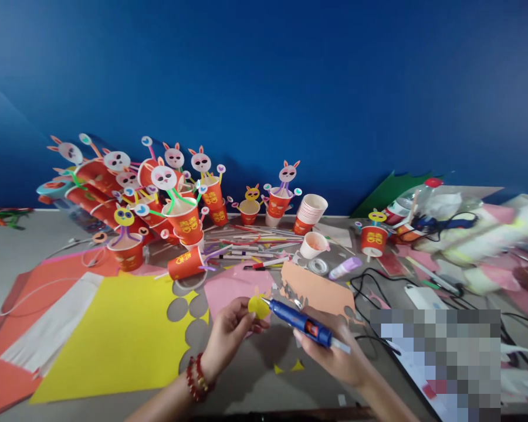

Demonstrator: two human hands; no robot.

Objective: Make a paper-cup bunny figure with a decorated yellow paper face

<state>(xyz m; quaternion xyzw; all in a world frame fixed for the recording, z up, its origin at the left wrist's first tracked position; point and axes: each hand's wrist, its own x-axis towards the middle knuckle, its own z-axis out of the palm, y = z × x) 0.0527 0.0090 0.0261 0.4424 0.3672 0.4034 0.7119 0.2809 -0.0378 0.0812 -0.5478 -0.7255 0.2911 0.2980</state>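
My left hand [229, 335] pinches a small yellow paper cut-out [258, 306] with little ears. My right hand [334, 351] grips a blue glue gun [301, 321], whose nozzle tip touches the right edge of the cut-out. Both hands hover low over the grey table [255, 375], just in front of a pink sheet [235, 287] and a peach sheet [317, 290] with cut edges. A red bead bracelet sits on my left wrist.
Several red paper-cup bunny figures [158, 199] crowd the back left. A large yellow sheet with round holes [118, 334] and red paper [22, 328] lie left. Markers [250, 243], stacked white cups [312, 209], a glue stick [344, 268], tape [318, 266], black cables [369, 287] lie behind.
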